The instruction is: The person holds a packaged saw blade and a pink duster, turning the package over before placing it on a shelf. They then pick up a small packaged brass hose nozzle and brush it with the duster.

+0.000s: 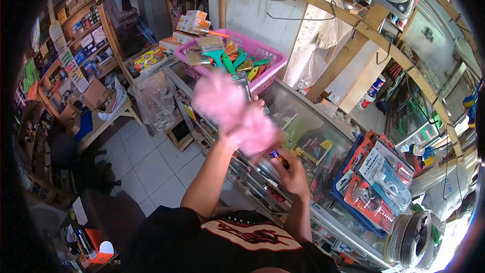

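A pink cloth [220, 98], smeared by motion, is bunched in my left hand [230, 140] over the front of the glass display counter [341, 121]. Some fingertips show past the cloth's far edge. My right hand [293, 176] is closed round a slim dark item with a shiny blue part [274, 155], whose far end disappears under the cloth. I cannot tell what kind of item it is. Just beyond the cloth stands a pink plastic basket [268, 53] filled with paintbrushes [214, 50] and putty knives with green handles.
On the counter's right lies a blue tray [348, 212] of packaged goods, with wire spools [411, 240] nearby. Orange-and-white boxes [193, 21] are stacked behind the basket. Metal hooks hang from a wooden beam [404, 63] at upper right. Stocked shelves [81, 35] and tiled floor [146, 159] are at left.
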The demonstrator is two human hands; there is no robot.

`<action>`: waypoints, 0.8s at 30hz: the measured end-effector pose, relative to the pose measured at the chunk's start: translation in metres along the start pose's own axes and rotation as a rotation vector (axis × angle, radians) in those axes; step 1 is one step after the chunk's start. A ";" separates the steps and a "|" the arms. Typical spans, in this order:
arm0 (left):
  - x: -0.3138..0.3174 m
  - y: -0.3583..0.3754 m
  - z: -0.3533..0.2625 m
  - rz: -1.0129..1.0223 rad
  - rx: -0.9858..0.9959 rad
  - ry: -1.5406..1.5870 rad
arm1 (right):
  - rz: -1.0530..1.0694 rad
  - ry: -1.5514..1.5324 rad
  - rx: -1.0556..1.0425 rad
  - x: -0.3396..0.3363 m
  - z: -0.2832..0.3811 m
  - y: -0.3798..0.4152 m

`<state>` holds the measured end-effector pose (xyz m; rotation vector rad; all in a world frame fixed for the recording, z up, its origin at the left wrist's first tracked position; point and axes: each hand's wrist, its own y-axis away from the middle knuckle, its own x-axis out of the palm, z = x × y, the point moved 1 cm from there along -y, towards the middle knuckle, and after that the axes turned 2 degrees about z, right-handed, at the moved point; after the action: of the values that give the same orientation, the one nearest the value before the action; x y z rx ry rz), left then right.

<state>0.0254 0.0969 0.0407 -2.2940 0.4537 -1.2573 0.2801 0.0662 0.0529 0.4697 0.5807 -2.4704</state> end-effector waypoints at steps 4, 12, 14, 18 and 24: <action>0.087 -0.023 -0.015 -0.693 0.065 -0.131 | -0.165 -0.135 0.083 0.029 0.007 -0.008; -0.016 -0.005 0.034 -0.117 0.056 -0.197 | -0.132 -0.150 0.090 0.031 0.033 -0.006; 0.029 -0.010 0.006 -0.175 0.175 -0.100 | -0.060 -0.160 0.100 0.021 0.026 0.003; 0.058 -0.017 -0.027 -0.516 0.172 -0.010 | 0.032 -0.180 0.213 0.008 -0.005 0.015; -0.042 0.021 0.070 -0.464 0.250 -0.731 | -0.123 -0.215 0.178 0.031 0.018 -0.009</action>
<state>0.0615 0.1179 -0.0323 -2.4890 -0.4827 -0.5147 0.2467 0.0503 0.0570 0.2369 0.3118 -2.6592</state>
